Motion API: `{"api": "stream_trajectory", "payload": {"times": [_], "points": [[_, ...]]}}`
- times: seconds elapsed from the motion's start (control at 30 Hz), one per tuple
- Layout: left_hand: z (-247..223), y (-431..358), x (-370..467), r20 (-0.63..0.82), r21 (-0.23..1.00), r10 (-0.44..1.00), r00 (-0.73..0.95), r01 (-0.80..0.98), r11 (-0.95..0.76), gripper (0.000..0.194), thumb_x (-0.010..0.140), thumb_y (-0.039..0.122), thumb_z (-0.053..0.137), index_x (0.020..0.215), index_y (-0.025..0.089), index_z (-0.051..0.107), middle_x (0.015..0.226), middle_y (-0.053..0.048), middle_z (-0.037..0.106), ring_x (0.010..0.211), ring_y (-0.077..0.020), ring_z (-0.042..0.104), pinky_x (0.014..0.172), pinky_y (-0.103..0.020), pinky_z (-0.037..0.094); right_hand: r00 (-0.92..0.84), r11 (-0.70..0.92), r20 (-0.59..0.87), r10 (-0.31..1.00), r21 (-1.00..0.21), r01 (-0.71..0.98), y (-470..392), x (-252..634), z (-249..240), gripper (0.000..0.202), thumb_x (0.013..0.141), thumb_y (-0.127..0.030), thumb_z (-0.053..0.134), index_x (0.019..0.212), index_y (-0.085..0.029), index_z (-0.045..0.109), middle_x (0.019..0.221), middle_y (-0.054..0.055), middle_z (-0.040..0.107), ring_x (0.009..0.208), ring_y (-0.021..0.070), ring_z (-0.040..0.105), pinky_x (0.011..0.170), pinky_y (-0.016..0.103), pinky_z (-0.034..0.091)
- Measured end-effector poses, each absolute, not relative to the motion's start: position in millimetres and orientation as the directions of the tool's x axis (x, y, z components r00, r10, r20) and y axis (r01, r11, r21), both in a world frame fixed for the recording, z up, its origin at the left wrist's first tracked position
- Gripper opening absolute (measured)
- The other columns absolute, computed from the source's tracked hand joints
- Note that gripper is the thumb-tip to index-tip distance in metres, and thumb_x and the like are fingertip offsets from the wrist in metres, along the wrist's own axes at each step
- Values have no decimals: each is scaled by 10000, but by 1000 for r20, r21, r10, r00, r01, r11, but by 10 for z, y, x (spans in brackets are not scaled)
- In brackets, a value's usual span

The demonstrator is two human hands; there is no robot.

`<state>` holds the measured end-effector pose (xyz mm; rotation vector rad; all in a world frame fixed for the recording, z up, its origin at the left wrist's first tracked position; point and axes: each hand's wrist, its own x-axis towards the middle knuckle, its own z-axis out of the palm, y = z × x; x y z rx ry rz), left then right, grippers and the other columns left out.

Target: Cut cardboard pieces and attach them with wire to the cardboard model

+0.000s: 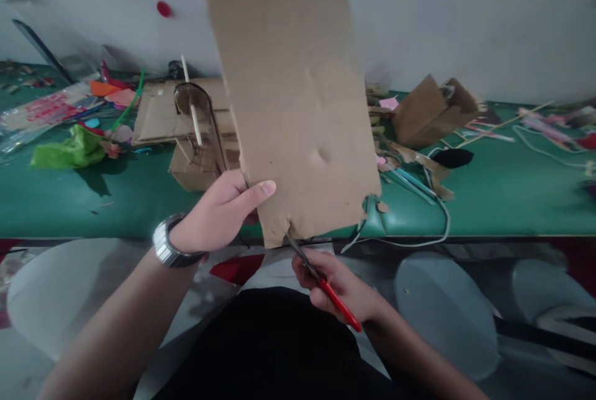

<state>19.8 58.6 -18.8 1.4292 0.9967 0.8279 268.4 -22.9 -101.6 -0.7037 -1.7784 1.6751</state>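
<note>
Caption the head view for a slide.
Left hand grips a cardboard sheet by a green tabletop while the right hand holds a red-handled tool at its lower edge.

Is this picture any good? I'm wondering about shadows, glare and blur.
Head view: rather dim light, with a dark shadow below the crumpled green piece on the green table; head view: no strong glare on the cardboard sheet; head view: general softness, making small clutter hard to identify.
</note>
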Motion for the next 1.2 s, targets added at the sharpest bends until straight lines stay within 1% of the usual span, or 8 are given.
{"api": "stream_trajectory", "payload": {"times": [0.17,0.33,0.43,0.57,0.77,1.0,1.1,1.2], "points": [[-185,639,209,-56,972,871,489,226,-64,323,986,455,626,819,183,676,727,-17,672,704,-171,637,627,-274,546,-774,22,-13,633,-999,34,-180,2740,-978,549,985,-722,565,987,-174,600,802,-3,512,695,130,420,605,254,357],[-277,659,262,-71,977,846,528,206,-46,337,991,434,600,796,174,692,802,-34,721,770,-180,673,705,-289,574,-832,-99,-105,545,-993,61,-225,2738,-1010,605,998,-752,512,1083,-162,617,833,4,532,710,130,438,619,251,386],[-335,653,296,-93,984,849,521,177,-1,343,997,419,575,802,171,709,817,-37,730,743,-161,666,674,-264,557,-850,-107,-79,521,-994,27,-255,2709,-1025,590,1022,-731,484,1102,-159,602,873,19,543,743,136,460,643,260,415],[-387,657,322,-150,985,839,523,156,79,331,987,417,577,809,172,712,783,-29,723,699,-147,654,607,-237,523,-852,-77,-7,524,-996,-39,-254,2659,-1032,555,1034,-714,473,1072,-170,580,864,18,528,738,138,463,618,254,416],[-425,672,322,-191,982,821,538,115,153,314,986,412,585,825,181,725,798,-25,731,735,-150,679,672,-245,553,-844,-154,-49,535,-987,-40,-289,2608,-1050,536,1020,-723,501,1020,-190,553,827,2,495,700,132,421,570,251,374],[-466,676,289,-152,986,874,462,138,99,371,972,437,618,717,173,665,666,4,623,588,-110,527,538,-223,433,-804,-249,-97,587,-966,-66,-372,2539,-1081,586,972,-784,534,966,-198,513,762,-23,480,633,107,366,532,246,323],[-476,654,268,-145,987,879,454,127,97,394,984,463,594,727,172,665,664,4,615,590,-112,520,547,-227,438,-803,-201,-57,593,-976,-79,-346,2504,-1087,585,970,-786,531,906,-206,488,724,-34,461,604,98,354,510,238,296],[-483,620,249,-147,983,905,399,158,90,402,974,463,615,699,172,643,640,4,598,587,-118,514,546,-235,438,-808,-130,-41,587,-990,-45,-320,2479,-1093,613,966,-808,506,850,-207,476,709,-39,442,602,95,364,519,237,302]]}}
